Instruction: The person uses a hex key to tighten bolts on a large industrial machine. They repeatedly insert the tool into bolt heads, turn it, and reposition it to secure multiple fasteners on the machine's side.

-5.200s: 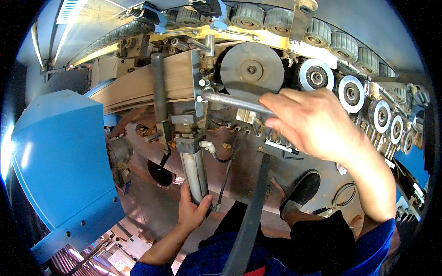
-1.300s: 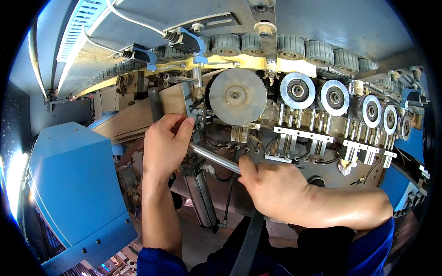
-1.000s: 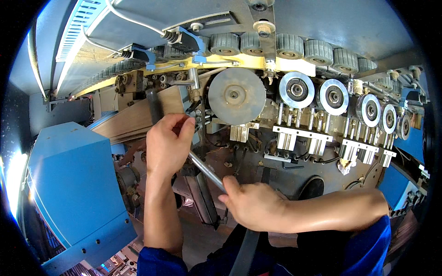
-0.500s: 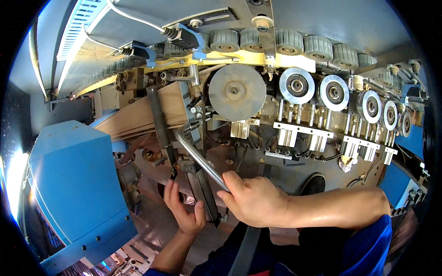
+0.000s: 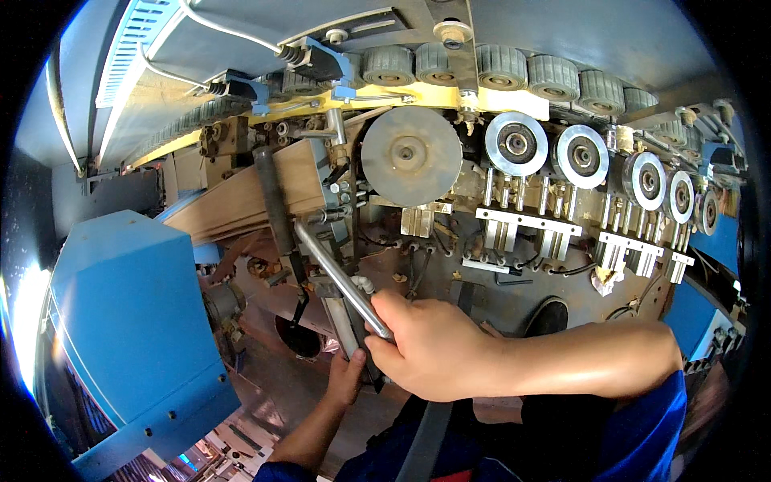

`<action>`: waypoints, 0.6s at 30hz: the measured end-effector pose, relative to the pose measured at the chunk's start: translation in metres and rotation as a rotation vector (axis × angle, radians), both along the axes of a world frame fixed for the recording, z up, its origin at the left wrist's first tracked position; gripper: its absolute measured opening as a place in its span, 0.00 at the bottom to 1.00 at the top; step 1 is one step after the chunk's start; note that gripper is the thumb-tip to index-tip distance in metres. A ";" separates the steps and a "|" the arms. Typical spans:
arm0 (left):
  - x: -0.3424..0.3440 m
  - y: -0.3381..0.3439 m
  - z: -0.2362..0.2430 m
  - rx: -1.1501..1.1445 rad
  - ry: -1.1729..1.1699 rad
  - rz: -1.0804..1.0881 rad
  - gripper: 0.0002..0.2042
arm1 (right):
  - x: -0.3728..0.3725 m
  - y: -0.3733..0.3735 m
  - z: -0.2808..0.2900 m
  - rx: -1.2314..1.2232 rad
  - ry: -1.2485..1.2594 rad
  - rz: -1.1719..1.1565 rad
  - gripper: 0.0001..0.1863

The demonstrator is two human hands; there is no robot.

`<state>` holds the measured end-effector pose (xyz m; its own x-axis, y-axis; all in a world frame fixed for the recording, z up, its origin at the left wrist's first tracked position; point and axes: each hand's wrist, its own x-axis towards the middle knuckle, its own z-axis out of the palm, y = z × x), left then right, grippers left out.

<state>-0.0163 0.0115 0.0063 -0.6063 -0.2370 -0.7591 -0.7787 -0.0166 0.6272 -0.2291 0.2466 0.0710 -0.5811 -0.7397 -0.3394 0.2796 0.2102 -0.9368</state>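
My right hand is closed around the handle of a long silver socket wrench. The wrench slants up and to the left, and its bent head reaches the bolts on the side of a metal bracket. Lower down, my left hand grips the lower end of a grey metal bar, thumb in front and the fingers mostly hidden behind. Left of the wrench stands a black-handled lever. A brown wedge-shaped guide lies behind that lever.
A big grey disc and several smaller silver-rimmed wheels line the machine to the right. Dark rubber rollers run along the back. A blue housing stands at left. A hex key lies below the wheels.
My left hand has moved down and right from beside the lever's lower end to the metal bar, and closed on it. The wrench has swung slightly left, with my right hand moving a little.
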 end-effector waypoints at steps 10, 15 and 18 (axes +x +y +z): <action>0.002 0.007 0.010 -0.285 -0.085 -0.114 0.28 | -0.023 0.017 0.004 0.058 -0.017 0.151 0.12; -0.046 0.035 0.078 -0.908 0.532 -0.541 0.31 | -0.065 0.040 -0.005 0.027 0.034 0.284 0.11; -0.109 0.039 0.076 -0.764 0.610 -0.214 0.34 | -0.082 0.038 0.005 0.080 0.053 0.422 0.11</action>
<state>-0.1251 0.0506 0.0824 -0.9284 -0.3715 0.0066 -0.2595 0.6609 0.7042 -0.3108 0.2848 0.0762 -0.2518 -0.8887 -0.3832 0.1057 0.3683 -0.9237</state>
